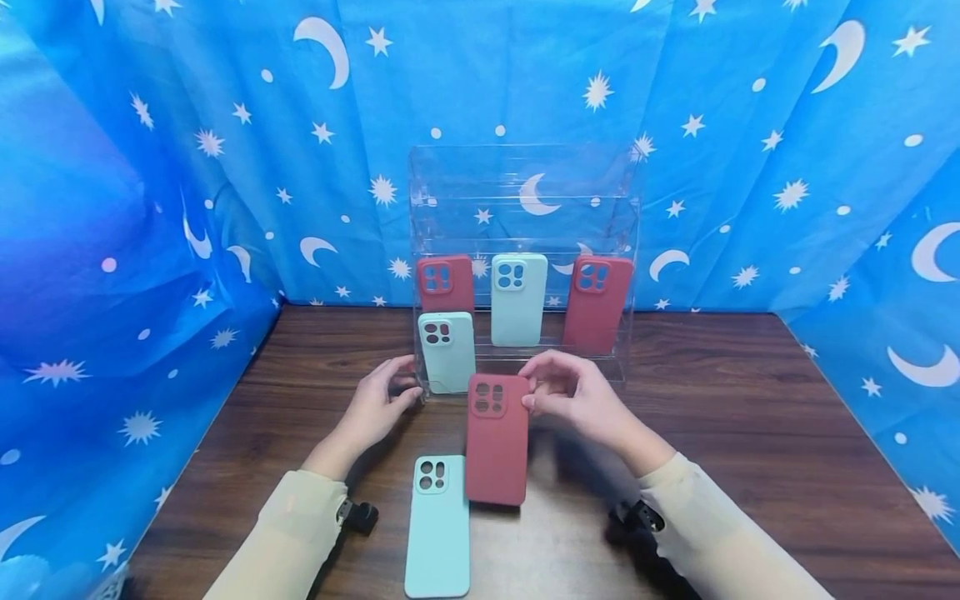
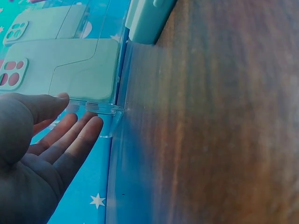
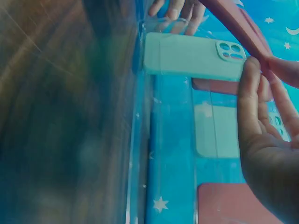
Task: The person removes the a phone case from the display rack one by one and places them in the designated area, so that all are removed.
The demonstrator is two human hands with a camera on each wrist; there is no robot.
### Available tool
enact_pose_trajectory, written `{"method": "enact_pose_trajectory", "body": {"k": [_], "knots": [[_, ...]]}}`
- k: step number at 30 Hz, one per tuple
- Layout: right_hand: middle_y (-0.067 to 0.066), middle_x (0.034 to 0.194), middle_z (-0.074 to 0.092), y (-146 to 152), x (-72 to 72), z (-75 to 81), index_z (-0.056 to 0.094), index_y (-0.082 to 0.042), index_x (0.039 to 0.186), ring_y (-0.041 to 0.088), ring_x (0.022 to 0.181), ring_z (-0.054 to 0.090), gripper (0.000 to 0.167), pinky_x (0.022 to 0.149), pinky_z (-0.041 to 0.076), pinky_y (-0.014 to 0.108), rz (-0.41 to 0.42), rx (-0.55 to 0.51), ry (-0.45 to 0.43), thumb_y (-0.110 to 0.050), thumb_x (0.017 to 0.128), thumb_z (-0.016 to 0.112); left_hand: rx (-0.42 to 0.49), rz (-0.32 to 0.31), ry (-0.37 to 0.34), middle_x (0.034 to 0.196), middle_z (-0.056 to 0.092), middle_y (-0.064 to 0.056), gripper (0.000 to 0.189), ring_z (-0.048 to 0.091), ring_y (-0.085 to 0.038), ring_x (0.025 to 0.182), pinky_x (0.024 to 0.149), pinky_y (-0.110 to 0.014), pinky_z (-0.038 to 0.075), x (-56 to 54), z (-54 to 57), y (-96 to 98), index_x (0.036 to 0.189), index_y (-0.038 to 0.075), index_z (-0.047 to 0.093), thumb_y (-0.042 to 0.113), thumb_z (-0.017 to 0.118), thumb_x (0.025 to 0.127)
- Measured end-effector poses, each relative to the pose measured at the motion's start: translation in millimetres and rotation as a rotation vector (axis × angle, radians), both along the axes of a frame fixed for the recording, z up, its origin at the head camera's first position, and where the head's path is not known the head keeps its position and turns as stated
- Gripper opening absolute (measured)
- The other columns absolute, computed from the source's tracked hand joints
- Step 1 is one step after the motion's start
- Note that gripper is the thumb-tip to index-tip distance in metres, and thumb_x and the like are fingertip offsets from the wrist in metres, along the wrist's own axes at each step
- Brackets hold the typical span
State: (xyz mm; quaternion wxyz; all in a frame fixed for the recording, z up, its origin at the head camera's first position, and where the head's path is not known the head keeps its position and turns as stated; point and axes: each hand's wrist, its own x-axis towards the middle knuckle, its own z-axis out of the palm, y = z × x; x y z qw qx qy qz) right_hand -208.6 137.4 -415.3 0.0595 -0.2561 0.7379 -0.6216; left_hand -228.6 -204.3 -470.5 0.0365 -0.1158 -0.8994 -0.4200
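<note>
My right hand (image 1: 573,396) pinches a red phone case (image 1: 497,450) by its upper right edge, holding it upright before a clear tiered display rack (image 1: 525,227). In the right wrist view, thumb and fingers meet on that case's edge. My left hand (image 1: 381,408) is at the rack's front left corner, its fingers fairly straight and holding nothing; in the left wrist view the fingertips lie by the clear edge. A mint phone case (image 1: 450,358) stands in the front tier at left. Behind it, a red case (image 1: 446,283), a mint case (image 1: 519,300) and another red case (image 1: 597,304) stand in a row.
Another mint phone case (image 1: 437,529) is nearer me, partly beside the held red one. The rack stands on a dark wooden table (image 1: 720,433), near its back edge. Blue cloth (image 1: 480,75) with moons and stars hangs behind and on both sides.
</note>
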Motion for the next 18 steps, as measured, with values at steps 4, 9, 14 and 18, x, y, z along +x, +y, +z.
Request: {"method": "enact_pose_trajectory", "body": {"k": [4, 9, 14, 18], "knots": [[0.018, 0.095, 0.065, -2.6, 2.5, -5.4, 0.065, -0.003, 0.119, 0.018, 0.075, 0.073, 0.029, 0.073, 0.066, 0.043, 0.054, 0.038, -0.106, 0.002, 0.090, 0.070, 0.010, -0.007, 0.007, 0.136, 0.062, -0.015, 0.052, 0.069, -0.032, 0.119, 0.091, -0.042, 0.063, -0.8, -1.0, 0.7, 0.149, 0.011, 0.051, 0.013, 0.068, 0.100], [0.017, 0.091, 0.067, -2.7, 5.4, -9.9, 0.063, 0.002, 0.117, 0.017, 0.073, 0.071, 0.028, 0.072, 0.066, 0.042, 0.073, 0.072, -0.200, 0.002, 0.089, 0.069, 0.015, -0.008, 0.000, 0.135, 0.062, -0.014, 0.052, 0.069, -0.031, 0.119, 0.090, -0.040, 0.063, -2.3, -1.5, 2.1, 0.149, 0.012, 0.051, 0.014, 0.068, 0.100], [0.013, 0.090, 0.069, -2.5, 4.6, -16.6, 0.061, 0.005, 0.117, 0.018, 0.074, 0.072, 0.028, 0.071, 0.066, 0.040, 0.074, 0.094, -0.270, 0.003, 0.089, 0.067, 0.011, 0.002, -0.007, 0.136, 0.062, -0.014, 0.052, 0.069, -0.031, 0.120, 0.092, -0.043, 0.063, -1.5, 0.2, 1.6, 0.149, 0.013, 0.051, 0.016, 0.069, 0.100], [0.014, 0.088, 0.069, -3.3, 4.8, -23.7, 0.061, 0.008, 0.115, 0.019, 0.073, 0.072, 0.027, 0.071, 0.067, 0.042, 0.078, 0.126, -0.307, 0.004, 0.089, 0.068, 0.005, 0.008, -0.009, 0.136, 0.062, -0.014, 0.052, 0.069, -0.031, 0.121, 0.094, -0.045, 0.062, 0.0, 0.3, 0.7, 0.149, 0.013, 0.051, 0.016, 0.069, 0.100]]}}
